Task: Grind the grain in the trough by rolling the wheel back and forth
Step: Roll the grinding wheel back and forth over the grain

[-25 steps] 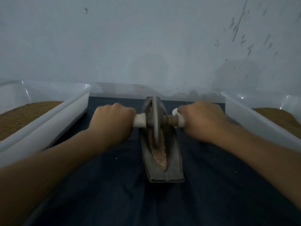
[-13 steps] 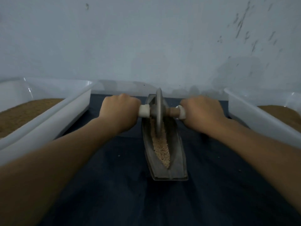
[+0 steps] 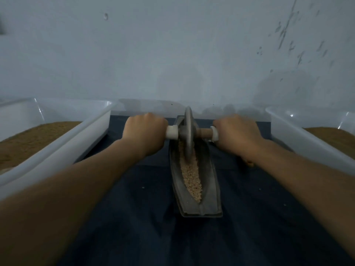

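The wheel (image 3: pixel 188 135) is being held upright on its edge at the far end of the trough (image 3: pixel 210 189). Its lower rim is being set into the grain (image 3: pixel 192 175), which is lying along the groove from under the wheel to the near tip. The axle (image 3: pixel 205 133) through the hub is being gripped on both sides, the left end by the left hand (image 3: pixel 145 131) and the right end by the right hand (image 3: pixel 236 133). A white collar (image 3: pixel 171 132) is being left exposed just beside the wheel on the left, and another on the right beyond a bare stretch of axle. Both hands are being held knuckles-up, backs toward the camera, fingers pressed together and curled over the handle. The fingertips and thumbs are being hidden underneath, so how they close cannot be told. Both forearms are being stretched forward from the near corners, almost straight, converging on the axle. The trough is being supported lengthwise, near to far, on a dark blue cloth (image 3: pixel 134 217), between a left tub (image 3: pixel 57 156) and a right tub (image 3: pixel 307 143), each partly filled with brown meal (image 3: pixel 28 139). A pale wall (image 3: pixel 172 54) is being seen behind.
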